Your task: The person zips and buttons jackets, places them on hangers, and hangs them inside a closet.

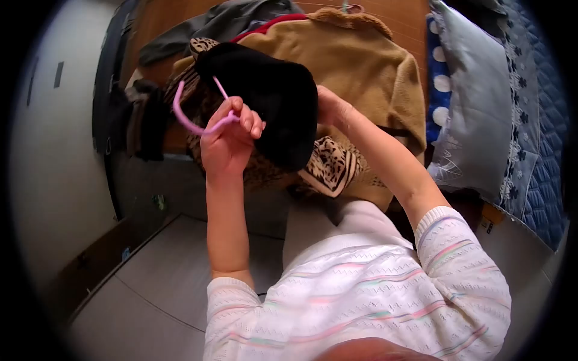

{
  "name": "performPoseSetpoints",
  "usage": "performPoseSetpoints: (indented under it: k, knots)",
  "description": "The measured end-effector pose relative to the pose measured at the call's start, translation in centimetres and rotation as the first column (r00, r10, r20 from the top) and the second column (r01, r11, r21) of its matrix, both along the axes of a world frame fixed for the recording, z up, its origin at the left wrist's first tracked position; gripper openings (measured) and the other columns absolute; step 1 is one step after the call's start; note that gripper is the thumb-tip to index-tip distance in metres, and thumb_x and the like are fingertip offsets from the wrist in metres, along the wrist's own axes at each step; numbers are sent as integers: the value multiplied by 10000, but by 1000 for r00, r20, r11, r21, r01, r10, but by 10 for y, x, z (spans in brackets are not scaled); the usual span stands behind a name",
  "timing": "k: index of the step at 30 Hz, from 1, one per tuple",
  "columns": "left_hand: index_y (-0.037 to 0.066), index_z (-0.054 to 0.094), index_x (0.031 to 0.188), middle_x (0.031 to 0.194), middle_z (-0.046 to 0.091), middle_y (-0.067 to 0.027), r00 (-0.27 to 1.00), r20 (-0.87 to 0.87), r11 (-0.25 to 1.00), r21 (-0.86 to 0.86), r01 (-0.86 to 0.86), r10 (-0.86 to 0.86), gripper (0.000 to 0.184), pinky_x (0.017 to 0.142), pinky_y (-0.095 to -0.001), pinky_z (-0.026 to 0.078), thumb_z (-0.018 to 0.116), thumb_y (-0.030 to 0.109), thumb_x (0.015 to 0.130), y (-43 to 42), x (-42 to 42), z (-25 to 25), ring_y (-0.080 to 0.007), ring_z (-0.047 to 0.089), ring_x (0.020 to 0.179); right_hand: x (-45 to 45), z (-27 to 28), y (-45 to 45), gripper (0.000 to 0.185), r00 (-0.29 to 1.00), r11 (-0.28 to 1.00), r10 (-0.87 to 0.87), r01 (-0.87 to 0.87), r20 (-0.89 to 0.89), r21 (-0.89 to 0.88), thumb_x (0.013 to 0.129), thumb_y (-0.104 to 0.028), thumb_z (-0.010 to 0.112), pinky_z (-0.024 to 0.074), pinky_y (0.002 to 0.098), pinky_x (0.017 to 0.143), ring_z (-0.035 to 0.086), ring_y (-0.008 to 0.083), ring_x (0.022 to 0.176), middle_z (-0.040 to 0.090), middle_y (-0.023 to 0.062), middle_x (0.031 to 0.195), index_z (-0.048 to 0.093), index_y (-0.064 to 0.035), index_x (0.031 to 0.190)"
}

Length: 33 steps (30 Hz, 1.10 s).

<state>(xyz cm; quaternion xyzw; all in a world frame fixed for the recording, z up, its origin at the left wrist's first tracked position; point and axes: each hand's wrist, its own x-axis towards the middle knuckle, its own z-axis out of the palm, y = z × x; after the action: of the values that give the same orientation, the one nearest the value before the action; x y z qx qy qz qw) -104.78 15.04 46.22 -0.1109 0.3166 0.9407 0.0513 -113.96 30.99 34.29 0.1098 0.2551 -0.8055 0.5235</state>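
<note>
My left hand (pixel 232 133) is closed round a pink-purple clothes hanger (pixel 184 120). One curved arm of the hanger sticks out to the left, and a thin straight part points up. Just behind that hand is a dark garment (pixel 274 96), plush black on the side facing me, with leopard print (pixel 331 165) showing at its edges. My right hand (pixel 331 107) grips the right edge of the black cloth; most of its fingers are hidden behind it. Under the garment lies a tan fleece coat (pixel 361 66) with a curly collar.
The clothes rest on a brown wooden surface (pixel 403 18). A grey garment (pixel 211 30) lies at the back left, with dark folded cloth (pixel 147 120) at the left. On the right are a silvery pillow (pixel 475 102), polka-dot cloth (pixel 439 81) and a blue quilted cover (pixel 548 120).
</note>
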Motion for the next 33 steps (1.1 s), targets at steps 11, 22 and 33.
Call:
performPoseSetpoints:
  k: [11, 22, 33]
  knots:
    - [61, 490, 897, 595, 494, -60, 890, -440, 990, -7, -142, 124, 232, 561, -287, 395, 320, 215, 934, -97, 232, 90, -170, 486, 533, 149, 45, -162, 350, 931, 891, 298, -351, -211, -289, 839, -259, 570, 484, 339, 815, 597, 176, 866, 607, 88, 1026, 557, -23, 1098]
    - [0, 453, 827, 704, 467, -53, 739, -515, 880, 70, -469, 435, 67, 668, -316, 348, 399, 34, 844, -141, 367, 177, -182, 461, 674, 269, 106, -268, 331, 800, 770, 487, -583, -351, -261, 855, -339, 549, 472, 418, 735, 600, 231, 787, 638, 71, 919, 585, -56, 1024]
    - [-2, 481, 778, 700, 512, -104, 311, -493, 299, -106, -948, 813, 205, 605, -329, 417, 375, 126, 897, -192, 393, 215, -215, 483, 653, 265, 69, -169, 666, 152, 378, 669, -912, -728, 158, 816, -541, 508, 317, 394, 935, 405, 218, 1187, 436, 75, 1293, 363, -125, 1316]
